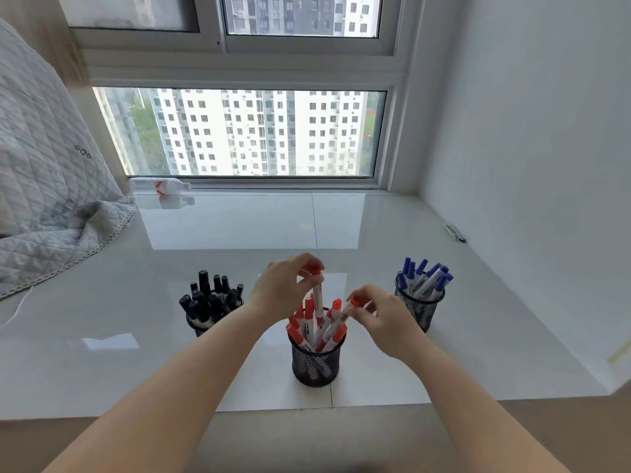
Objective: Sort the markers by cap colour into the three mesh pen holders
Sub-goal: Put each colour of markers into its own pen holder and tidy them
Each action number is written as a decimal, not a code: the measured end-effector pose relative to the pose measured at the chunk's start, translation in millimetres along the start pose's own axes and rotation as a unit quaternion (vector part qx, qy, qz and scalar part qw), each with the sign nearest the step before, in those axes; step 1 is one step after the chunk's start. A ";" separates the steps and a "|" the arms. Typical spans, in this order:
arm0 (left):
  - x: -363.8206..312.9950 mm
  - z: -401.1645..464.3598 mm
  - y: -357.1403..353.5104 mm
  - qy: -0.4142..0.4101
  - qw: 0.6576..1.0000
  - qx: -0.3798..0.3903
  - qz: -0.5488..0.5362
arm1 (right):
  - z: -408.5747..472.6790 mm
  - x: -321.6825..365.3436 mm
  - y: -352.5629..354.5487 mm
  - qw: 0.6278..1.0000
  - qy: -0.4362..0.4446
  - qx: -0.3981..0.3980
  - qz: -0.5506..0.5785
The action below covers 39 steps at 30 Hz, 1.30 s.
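Head view, single entry.

- Surface: glossy white window ledge (205, 353) below a window (252, 131) that looks out on tower blocks.
- Near centre: black mesh holder (316, 365) with red-capped markers (309, 310) standing caps up, some leaning.
- Left, a little farther back: second mesh holder (199, 327), partly behind the left forearm, packed with black-capped markers (208, 295).
- Right, farther back: third mesh holder (418, 307) with blue-capped markers (425, 276), several tilted to the right.
- Left hand (285, 288): above the centre holder, grip clamped on the cap end of one red-capped marker (319, 297) — held upright, its lower end down among the others in the holder.
- Right hand (389, 319): just right of the centre holder, grip pinched on the cap end of another red-capped marker (343, 319), tilted with its cap up and to the right and its lower end over the holder's mouth.
- Far left: quilted grey blanket (51, 186) draped onto the ledge.
- Far, beside the window frame: plastic bottle (160, 185) lying on its side, red on its label.
- Far right, against the wall: a small dark object (454, 232) — too small to identify.
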<state>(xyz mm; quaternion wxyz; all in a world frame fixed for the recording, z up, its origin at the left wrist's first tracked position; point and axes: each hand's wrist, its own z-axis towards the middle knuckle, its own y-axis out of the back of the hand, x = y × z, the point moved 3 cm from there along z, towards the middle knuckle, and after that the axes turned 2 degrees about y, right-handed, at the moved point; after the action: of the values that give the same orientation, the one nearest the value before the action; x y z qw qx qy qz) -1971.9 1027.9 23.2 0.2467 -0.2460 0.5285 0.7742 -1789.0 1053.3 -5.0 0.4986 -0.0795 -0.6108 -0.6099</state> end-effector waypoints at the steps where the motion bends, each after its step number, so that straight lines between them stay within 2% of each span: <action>1: -0.9 -1.7 5.3 0.000 1.000 -0.025 -0.019 | 0.3 0.8 2.2 1.000 -0.003 -0.015 0.024; 7: -4.7 -16.6 32.6 0.004 0.979 -0.159 -0.125 | 5.3 9.7 17.9 0.975 -0.024 -0.136 0.175; 12: -0.2 -30.8 41.3 0.025 0.933 -0.246 -0.260 | 7.7 11.4 29.1 0.940 -0.032 -0.239 0.242; 15: 5.9 -39.1 41.1 0.041 0.903 -0.276 -0.326 | 8.9 7.3 31.4 0.903 -0.077 -0.275 0.320; 18: 13.9 -46.9 36.7 0.084 0.882 -0.306 -0.350 | 8.5 2.4 28.8 0.866 -0.130 -0.260 0.407; 21: 19.3 -53.2 28.8 0.125 0.883 -0.310 -0.330 | 6.7 1.7 20.5 0.809 -0.180 -0.206 0.520; 24: 20.2 -57.8 19.9 0.158 0.889 -0.280 -0.327 | 4.7 4.8 11.4 0.744 -0.216 -0.145 0.615; 26: 20.7 -61.9 12.8 0.188 0.879 -0.249 -0.360 | 3.5 7.9 8.4 0.729 -0.223 -0.109 0.637; 28: 22.9 -66.8 5.0 0.237 0.843 -0.216 -0.431 | 2.5 11.5 7.5 0.729 -0.213 -0.078 0.646; 30: 22.6 -71.0 -3.0 0.278 0.780 -0.176 -0.532 | 2.5 15.4 8.0 0.737 -0.191 -0.058 0.645; 32: 19.1 -73.5 -10.0 0.294 0.711 -0.138 -0.624 | 2.3 19.1 8.2 0.758 -0.171 -0.052 0.627; 34: 14.4 -74.6 -14.0 0.283 0.669 -0.111 -0.678 | 2.5 21.5 8.3 0.792 -0.153 -0.057 0.589; 36: 10.3 -74.6 -16.3 0.262 0.672 -0.088 -0.687 | 2.9 23.2 7.8 0.827 -0.141 -0.063 0.541; 39: 4.9 -75.0 -16.9 0.231 0.737 -0.052 -0.634 | 3.1 21.9 6.4 0.862 -0.145 -0.082 0.479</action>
<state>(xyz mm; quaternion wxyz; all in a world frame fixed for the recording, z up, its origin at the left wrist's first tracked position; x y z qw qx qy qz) -1955.8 963.5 -15.8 0.5378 -0.7074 0.2503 0.3844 -1796.8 1046.2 15.5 0.6267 -0.4908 -0.5105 -0.3253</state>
